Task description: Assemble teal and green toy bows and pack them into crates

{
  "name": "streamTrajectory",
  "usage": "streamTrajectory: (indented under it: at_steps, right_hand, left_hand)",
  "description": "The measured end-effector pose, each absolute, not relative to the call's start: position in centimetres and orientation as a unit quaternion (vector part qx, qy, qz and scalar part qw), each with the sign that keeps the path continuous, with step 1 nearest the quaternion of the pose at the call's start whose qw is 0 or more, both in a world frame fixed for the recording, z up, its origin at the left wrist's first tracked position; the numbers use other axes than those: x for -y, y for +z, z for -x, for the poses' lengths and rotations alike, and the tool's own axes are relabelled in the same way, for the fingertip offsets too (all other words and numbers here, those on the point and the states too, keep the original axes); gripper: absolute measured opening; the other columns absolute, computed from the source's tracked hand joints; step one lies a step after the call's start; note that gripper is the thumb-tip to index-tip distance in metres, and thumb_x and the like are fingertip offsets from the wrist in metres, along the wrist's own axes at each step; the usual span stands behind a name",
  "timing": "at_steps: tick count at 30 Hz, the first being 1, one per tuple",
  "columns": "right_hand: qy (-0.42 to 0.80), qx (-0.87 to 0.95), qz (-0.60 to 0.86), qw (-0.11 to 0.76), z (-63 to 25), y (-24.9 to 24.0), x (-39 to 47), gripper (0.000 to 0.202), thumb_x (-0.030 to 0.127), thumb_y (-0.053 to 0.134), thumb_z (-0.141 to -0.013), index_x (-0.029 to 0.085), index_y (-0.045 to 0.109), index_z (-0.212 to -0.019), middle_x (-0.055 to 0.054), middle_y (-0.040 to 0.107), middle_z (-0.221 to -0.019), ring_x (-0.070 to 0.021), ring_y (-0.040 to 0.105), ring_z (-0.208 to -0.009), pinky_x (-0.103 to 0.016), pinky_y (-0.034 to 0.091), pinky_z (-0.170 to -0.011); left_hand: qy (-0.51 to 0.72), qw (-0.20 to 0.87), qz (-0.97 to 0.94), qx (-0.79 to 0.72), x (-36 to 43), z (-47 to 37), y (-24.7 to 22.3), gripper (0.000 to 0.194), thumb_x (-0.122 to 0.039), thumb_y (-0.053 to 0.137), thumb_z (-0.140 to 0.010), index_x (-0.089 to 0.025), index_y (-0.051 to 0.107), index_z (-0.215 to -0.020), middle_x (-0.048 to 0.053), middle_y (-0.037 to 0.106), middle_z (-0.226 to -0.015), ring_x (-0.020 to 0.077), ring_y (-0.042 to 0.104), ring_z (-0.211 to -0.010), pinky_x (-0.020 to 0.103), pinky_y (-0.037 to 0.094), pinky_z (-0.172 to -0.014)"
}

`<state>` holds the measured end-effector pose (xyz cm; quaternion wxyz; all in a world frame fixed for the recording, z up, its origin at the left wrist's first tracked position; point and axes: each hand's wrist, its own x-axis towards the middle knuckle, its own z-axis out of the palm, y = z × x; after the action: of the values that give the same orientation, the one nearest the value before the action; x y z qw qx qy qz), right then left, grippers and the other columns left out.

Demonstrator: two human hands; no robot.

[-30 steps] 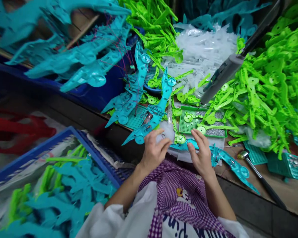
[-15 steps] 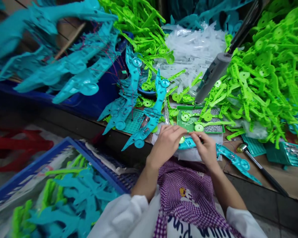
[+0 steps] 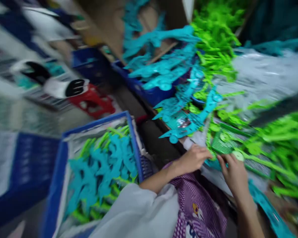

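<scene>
My left hand (image 3: 195,157) is closed, its fingertips pinched at the end of a lime-green plastic part (image 3: 212,154). Facing it, my right hand (image 3: 234,171) has thumb and forefinger drawn together; blur hides what they hold. Beneath both hands lies a turquoise plastic piece (image 3: 215,164), mostly covered by the fingers. Just beyond them is a green perforated tray (image 3: 223,145) with lime-green arms across it. Another turquoise piece (image 3: 269,206) rests on the bench to the right of my right hand.
A blue crate (image 3: 57,178) of turquoise and green parts stands at my left. Turquoise parts (image 3: 161,69) pile over a blue bin ahead. Clear plastic pieces (image 3: 260,72) and green heaps (image 3: 293,145) cover the right. A red stool (image 3: 96,102) and a co-worker's sleeve (image 3: 48,23) are farther left.
The view has swung left, so the crate, the stool and a co-worker now show more. My hands stay close together over the turquoise piece, appearing farther right in the picture.
</scene>
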<state>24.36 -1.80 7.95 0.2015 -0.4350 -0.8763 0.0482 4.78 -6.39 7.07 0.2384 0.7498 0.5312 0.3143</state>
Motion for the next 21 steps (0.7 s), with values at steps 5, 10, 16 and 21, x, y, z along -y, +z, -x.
streamTrajectory:
  at_steps: [5,10,16,21]
  right_hand:
    - [0.058,0.904,0.335,0.260,-21.9,7.5,2.7,0.045,0.045,0.032,-0.101,0.022,0.064,-0.123,-0.016,0.069,-0.122,-0.0323,0.066,-0.110,-0.050,0.041,-0.094]
    - [0.225,0.868,0.377,0.232,-22.0,6.0,2.6,0.059,0.066,0.041,-0.093,0.017,0.067,-0.112,-0.016,0.075,-0.089,-0.0289,0.070,-0.070,-0.036,0.050,-0.057]
    - [0.338,0.811,0.412,0.239,-24.0,7.5,4.1,0.045,0.062,0.055,-0.088,0.020,0.071,-0.086,-0.008,0.074,-0.074,-0.0201,0.066,-0.056,-0.028,0.053,-0.052]
    - [0.401,0.765,0.449,0.228,-24.2,8.7,5.2,0.036,0.051,0.056,-0.092,0.020,0.074,-0.089,-0.004,0.072,-0.070,-0.0173,0.064,-0.056,-0.026,0.052,-0.055]
  left_hand:
    - [0.307,0.220,-0.735,-0.562,9.0,-4.9,7.3,0.030,-0.007,0.046,-0.092,-0.022,0.066,-0.107,0.009,0.072,-0.115,0.0165,0.066,-0.110,0.023,0.047,-0.095]
    - [0.413,0.278,-0.622,-0.604,9.6,-4.3,8.6,0.015,-0.019,0.054,-0.094,-0.028,0.063,-0.102,0.005,0.073,-0.109,0.0172,0.069,-0.103,0.023,0.051,-0.093]
    - [0.407,0.384,-0.636,-0.531,8.5,-4.3,8.2,0.009,-0.025,0.063,-0.090,-0.021,0.064,-0.098,0.007,0.074,-0.100,0.0195,0.070,-0.093,0.028,0.053,-0.086]
    - [0.419,0.484,-0.563,-0.522,8.0,-4.8,7.6,0.010,-0.026,0.067,-0.085,-0.020,0.062,-0.091,0.002,0.072,-0.087,0.0153,0.068,-0.083,0.027,0.053,-0.081]
